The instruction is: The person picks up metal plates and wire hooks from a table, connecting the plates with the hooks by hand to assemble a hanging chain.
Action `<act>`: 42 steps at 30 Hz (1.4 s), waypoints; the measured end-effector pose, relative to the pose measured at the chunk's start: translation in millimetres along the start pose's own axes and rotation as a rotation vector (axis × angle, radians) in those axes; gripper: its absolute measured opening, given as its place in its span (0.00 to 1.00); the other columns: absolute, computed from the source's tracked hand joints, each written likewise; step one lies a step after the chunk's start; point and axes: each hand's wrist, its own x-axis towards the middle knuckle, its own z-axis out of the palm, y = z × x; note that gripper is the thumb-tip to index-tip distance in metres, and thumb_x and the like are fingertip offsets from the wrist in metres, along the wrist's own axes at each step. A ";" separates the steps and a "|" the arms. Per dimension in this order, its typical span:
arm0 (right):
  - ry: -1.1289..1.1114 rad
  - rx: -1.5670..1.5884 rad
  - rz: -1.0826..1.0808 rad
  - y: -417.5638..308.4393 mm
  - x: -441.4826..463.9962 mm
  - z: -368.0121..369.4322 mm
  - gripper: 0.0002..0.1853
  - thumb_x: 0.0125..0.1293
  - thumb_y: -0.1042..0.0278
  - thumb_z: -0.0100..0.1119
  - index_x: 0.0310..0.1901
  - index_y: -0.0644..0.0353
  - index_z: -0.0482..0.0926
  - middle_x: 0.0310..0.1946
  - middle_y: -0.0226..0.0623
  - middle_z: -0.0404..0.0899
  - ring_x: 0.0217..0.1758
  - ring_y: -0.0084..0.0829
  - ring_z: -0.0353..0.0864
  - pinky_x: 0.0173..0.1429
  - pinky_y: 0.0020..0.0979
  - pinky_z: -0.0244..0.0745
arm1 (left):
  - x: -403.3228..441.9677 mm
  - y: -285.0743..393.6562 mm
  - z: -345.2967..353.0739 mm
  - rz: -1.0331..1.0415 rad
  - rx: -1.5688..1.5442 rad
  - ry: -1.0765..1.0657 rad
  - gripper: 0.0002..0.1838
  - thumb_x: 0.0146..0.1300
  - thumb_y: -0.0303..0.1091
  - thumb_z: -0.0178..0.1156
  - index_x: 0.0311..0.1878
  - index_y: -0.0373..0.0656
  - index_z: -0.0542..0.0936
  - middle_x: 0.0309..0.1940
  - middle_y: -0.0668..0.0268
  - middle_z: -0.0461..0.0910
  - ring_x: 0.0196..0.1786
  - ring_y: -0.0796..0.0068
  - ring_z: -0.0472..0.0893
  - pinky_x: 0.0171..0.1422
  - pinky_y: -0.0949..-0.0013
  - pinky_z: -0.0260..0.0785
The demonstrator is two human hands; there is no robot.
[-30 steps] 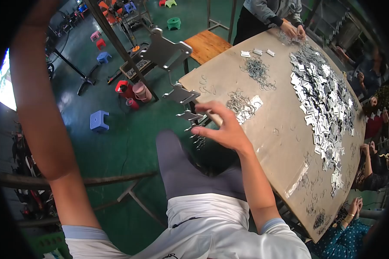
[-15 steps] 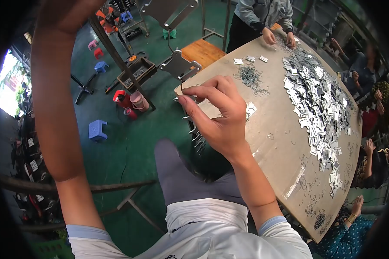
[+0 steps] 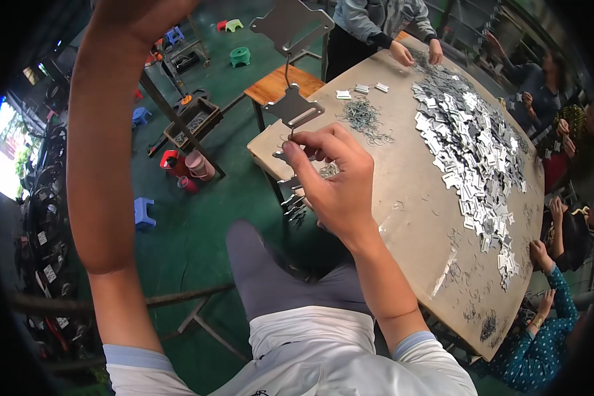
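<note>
A chain of flat metal plates joined by thin wire hooks hangs before me, with a large upper plate [image 3: 277,30] and a smaller plate [image 3: 285,104] below it. My right hand [image 3: 340,175] is closed, thumb and forefinger pinching a wire hook [image 3: 292,132] at the lower edge of the smaller plate. More plates [image 3: 289,183] dangle beneath and behind that hand, partly covered by it. My left hand [image 3: 153,14] is raised at the top edge, its fingers outside the picture, so its hold cannot be seen.
On the right, a table [image 3: 402,244] bears a big pile of metal plates [image 3: 465,155] and a heap of wire hooks [image 3: 366,119]. Several co-workers sit or stand around it. A wooden bench [image 3: 284,84], a parts box [image 3: 195,122] and a blue stool [image 3: 144,212] are beyond.
The view has shifted, so the chain sits further right and the table further left. My right hand keeps its pinch under the smaller plate. A co-worker's hand at lower right has moved to the table edge.
</note>
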 end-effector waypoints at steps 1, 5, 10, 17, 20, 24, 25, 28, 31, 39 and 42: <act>0.007 0.002 0.015 0.9 0.2 -2.9 0.05 0.64 0.76 0.74 0.40 0.64 0.89 0.32 0.37 0.83 0.36 0.33 0.82 0.39 0.33 0.76 | 4.5 -4.3 0.6 0.004 -0.003 -0.027 0.13 0.77 0.33 0.64 0.56 0.34 0.85 0.45 0.62 0.89 0.46 0.72 0.89 0.58 0.62 0.86; 0.028 -0.029 0.006 11.5 2.0 -9.5 0.05 0.65 0.75 0.74 0.40 0.65 0.90 0.31 0.37 0.83 0.34 0.29 0.80 0.38 0.31 0.74 | 10.3 -7.6 19.2 -0.010 -0.050 -0.111 0.13 0.77 0.33 0.64 0.56 0.35 0.86 0.46 0.64 0.89 0.46 0.74 0.88 0.59 0.62 0.86; 0.055 -0.023 0.025 17.9 8.6 -12.3 0.05 0.65 0.74 0.74 0.40 0.65 0.90 0.30 0.38 0.82 0.33 0.32 0.81 0.38 0.33 0.75 | 28.8 -23.6 30.6 -0.046 -0.098 -0.095 0.11 0.76 0.32 0.65 0.54 0.36 0.86 0.46 0.64 0.88 0.47 0.75 0.87 0.59 0.62 0.85; 0.129 0.006 0.073 27.5 7.5 -18.7 0.05 0.66 0.74 0.73 0.40 0.67 0.89 0.29 0.38 0.83 0.27 0.28 0.78 0.33 0.31 0.72 | 55.2 -48.2 51.0 -0.168 -0.153 -0.004 0.10 0.75 0.29 0.65 0.54 0.34 0.85 0.46 0.64 0.87 0.48 0.74 0.86 0.59 0.63 0.85; 0.163 0.027 0.103 26.3 -1.8 -28.0 0.05 0.67 0.75 0.73 0.40 0.68 0.89 0.28 0.37 0.83 0.25 0.24 0.78 0.31 0.28 0.70 | 67.6 -79.4 58.1 -0.260 -0.196 -0.008 0.11 0.76 0.29 0.64 0.55 0.33 0.84 0.47 0.61 0.87 0.49 0.71 0.87 0.59 0.64 0.85; 0.237 0.061 0.204 30.8 -15.1 -41.6 0.06 0.69 0.74 0.73 0.41 0.70 0.89 0.27 0.35 0.86 0.25 0.18 0.77 0.30 0.25 0.69 | 73.1 -180.5 87.8 -0.416 -0.170 0.014 0.17 0.73 0.27 0.67 0.61 0.29 0.79 0.52 0.55 0.86 0.52 0.63 0.89 0.61 0.60 0.86; 0.257 0.071 0.238 33.8 -18.2 -45.5 0.07 0.69 0.74 0.72 0.42 0.70 0.89 0.27 0.35 0.87 0.25 0.17 0.77 0.30 0.24 0.69 | 76.7 -209.8 91.2 -0.486 -0.261 -0.016 0.19 0.72 0.26 0.68 0.62 0.28 0.78 0.51 0.53 0.87 0.51 0.62 0.90 0.60 0.60 0.87; 0.289 0.087 0.303 48.8 -27.0 -59.0 0.09 0.71 0.72 0.72 0.43 0.71 0.90 0.27 0.33 0.87 0.26 0.14 0.76 0.30 0.23 0.69 | 68.7 -275.5 119.3 -0.667 -0.287 0.051 0.18 0.70 0.25 0.70 0.59 0.28 0.78 0.50 0.52 0.87 0.50 0.61 0.90 0.60 0.58 0.88; 0.266 0.070 0.390 56.5 -34.7 -75.3 0.10 0.72 0.70 0.72 0.44 0.71 0.90 0.27 0.31 0.87 0.27 0.13 0.75 0.31 0.23 0.69 | 57.2 -341.2 143.0 -0.785 -0.350 0.117 0.16 0.71 0.23 0.68 0.58 0.28 0.78 0.49 0.54 0.87 0.49 0.61 0.90 0.57 0.58 0.90; 0.239 0.154 0.455 54.5 -39.7 -93.5 0.12 0.72 0.69 0.73 0.46 0.73 0.90 0.27 0.26 0.85 0.28 0.12 0.74 0.32 0.20 0.68 | 24.2 -422.9 162.0 -0.988 -0.269 0.095 0.14 0.71 0.25 0.69 0.56 0.31 0.80 0.51 0.56 0.84 0.47 0.63 0.89 0.51 0.58 0.91; 0.196 0.189 0.471 48.4 -39.9 -88.6 0.12 0.72 0.69 0.73 0.46 0.72 0.90 0.26 0.25 0.84 0.28 0.11 0.73 0.32 0.20 0.66 | 8.4 -417.7 149.9 -1.074 -0.080 -0.038 0.18 0.71 0.32 0.71 0.57 0.32 0.81 0.49 0.57 0.83 0.46 0.64 0.88 0.50 0.58 0.91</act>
